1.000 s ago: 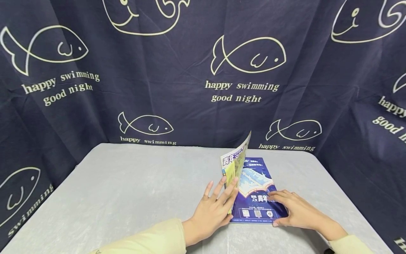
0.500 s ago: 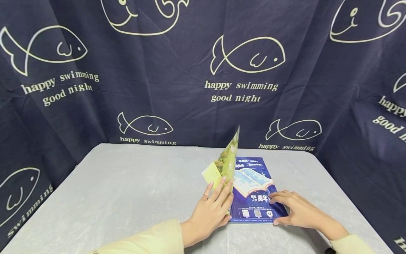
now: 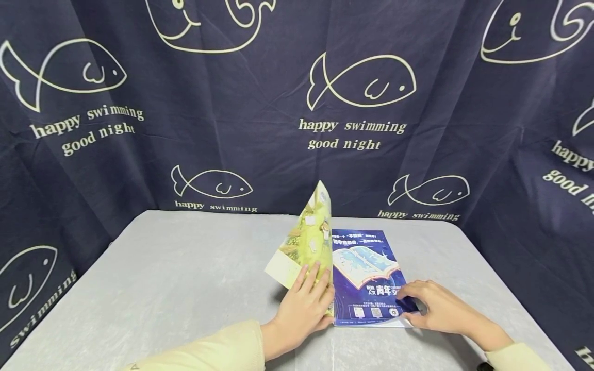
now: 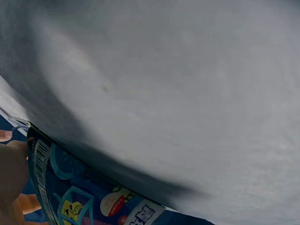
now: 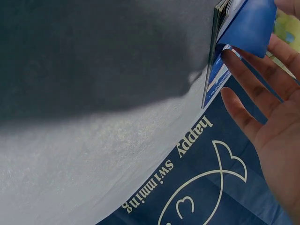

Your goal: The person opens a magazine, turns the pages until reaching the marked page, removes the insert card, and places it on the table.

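A magazine (image 3: 366, 278) lies open on the table, right of centre. Its green illustrated leaf (image 3: 308, 234) stands raised on the left, with a pale yellow flap angled outward. My left hand (image 3: 303, 304) rests on this leaf near the spine, fingers extended. In the left wrist view, the dark cover (image 4: 84, 187) with a barcode shows beside part of that hand (image 4: 14, 178). My right hand (image 3: 438, 309) pinches the lower right corner of the blue page, which bends up there. In the right wrist view, the blue page (image 5: 248, 28) curls at the fingers of the right hand (image 5: 276, 108).
The grey table (image 3: 185, 278) extends to both sides of the magazine. Behind and around it hangs a dark blue curtain (image 3: 260, 129) printed with fish outlines and lettering.
The green leaf has swung left from nearly upright, baring more of the blue page. My left hand has shifted slightly left with it. At the right hand, the blue page's corner has lifted.
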Available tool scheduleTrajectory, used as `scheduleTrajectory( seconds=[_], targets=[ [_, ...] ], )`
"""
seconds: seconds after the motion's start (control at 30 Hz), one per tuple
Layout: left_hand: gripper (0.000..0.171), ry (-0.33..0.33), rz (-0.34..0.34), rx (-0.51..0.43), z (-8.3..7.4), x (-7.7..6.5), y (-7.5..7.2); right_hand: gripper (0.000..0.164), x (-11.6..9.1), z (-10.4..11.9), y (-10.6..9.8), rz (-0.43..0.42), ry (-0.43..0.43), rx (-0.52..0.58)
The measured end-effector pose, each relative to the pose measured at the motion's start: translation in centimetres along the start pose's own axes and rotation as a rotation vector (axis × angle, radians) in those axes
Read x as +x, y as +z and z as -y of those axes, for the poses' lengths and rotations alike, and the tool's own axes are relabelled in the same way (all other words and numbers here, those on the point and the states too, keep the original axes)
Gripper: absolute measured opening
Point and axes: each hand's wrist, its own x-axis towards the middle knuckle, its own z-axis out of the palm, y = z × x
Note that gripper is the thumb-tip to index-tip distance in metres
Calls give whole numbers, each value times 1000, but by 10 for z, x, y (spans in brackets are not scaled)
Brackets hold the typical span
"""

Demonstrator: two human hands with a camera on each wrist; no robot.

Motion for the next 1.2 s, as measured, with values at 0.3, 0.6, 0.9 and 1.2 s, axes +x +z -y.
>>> scheduleTrajectory(
  seconds=[0.3, 0.6, 0.9, 1.2],
  targets=[
    [67, 39, 177, 29, 9, -5, 8, 32, 0, -1, -3, 7, 23, 3],
    [64, 42, 199, -51, 14, -8, 11, 34, -1, -3, -3, -27, 21, -1],
    [57, 37, 254, -250, 18, -9, 9, 36, -2, -6, -2, -48, 32, 10],
    [52, 36, 231, -329, 21, -11, 6, 39, -3, -8, -2, -70, 55, 11]
  ],
)
